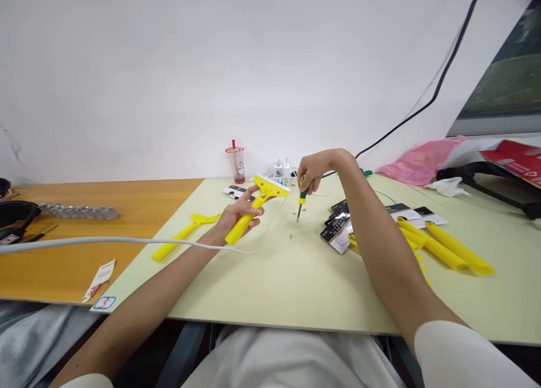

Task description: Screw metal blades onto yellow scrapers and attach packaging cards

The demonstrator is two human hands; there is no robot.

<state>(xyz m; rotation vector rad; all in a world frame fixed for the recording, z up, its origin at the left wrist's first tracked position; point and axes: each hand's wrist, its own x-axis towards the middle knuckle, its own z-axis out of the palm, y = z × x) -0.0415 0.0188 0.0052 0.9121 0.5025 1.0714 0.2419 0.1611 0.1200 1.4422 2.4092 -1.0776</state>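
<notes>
My left hand (236, 212) is closed around a yellow scraper (264, 191), its wide head turned up and away and its handle slanting down toward me. In my right hand (313, 169) is a screwdriver (302, 197) with a green and yellow handle, its shaft pointing down. The tip is close to the tabletop, beside a few small screws; whether it touches one I cannot tell. One small metal piece (291, 236) lies nearer to me. Another yellow scraper (186, 234) rests on the table by my left forearm.
Several yellow scrapers (443, 247) and black-and-white cards (338, 236) lie at the right. A lidded cup (239, 165) and white plugs (279, 169) stand by the wall. A white cable (127, 240) crosses in front of my left forearm. Headphones (19, 213) lie at the far left.
</notes>
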